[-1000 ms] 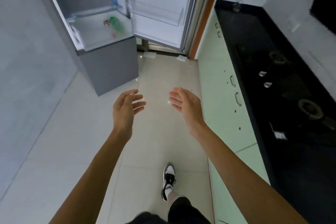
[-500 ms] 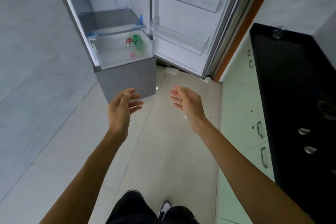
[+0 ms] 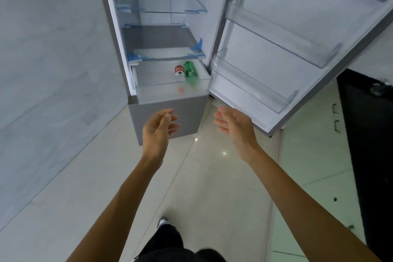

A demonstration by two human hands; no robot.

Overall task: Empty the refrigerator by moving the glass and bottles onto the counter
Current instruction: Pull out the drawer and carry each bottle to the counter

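Refrigerator (image 3: 170,34): it stands in the upper middle of the frame, with its door (image 3: 297,34) swung open to the right.
Drawer (image 3: 170,95): a clear drawer at the bottom of the open compartment, pulled out toward the camera, in the middle of the frame.
Green bottle (image 3: 190,71): it lies on its side in the right part of the drawer. Its long axis runs from the back of the drawer toward the front, a little toward the lower right. The near end is blurred behind the drawer wall, so I cannot tell which end has the cap.
Red-labelled bottle (image 3: 179,70): just left of the green bottle and about parallel to it.
Writing: the red and white label has marks on it, but they are too small to read.
Left hand (image 3: 158,132): released, fingers loosely bent, holding nothing, just below the drawer.
Right hand (image 3: 235,126): released, palm turned to the left, holding nothing, below the door's lower corner.
Surface (image 3: 365,134): dark, at the right edge of the frame.
Glass (image 3: 380,88): a blurred clear glass stands on the far end of the surface.
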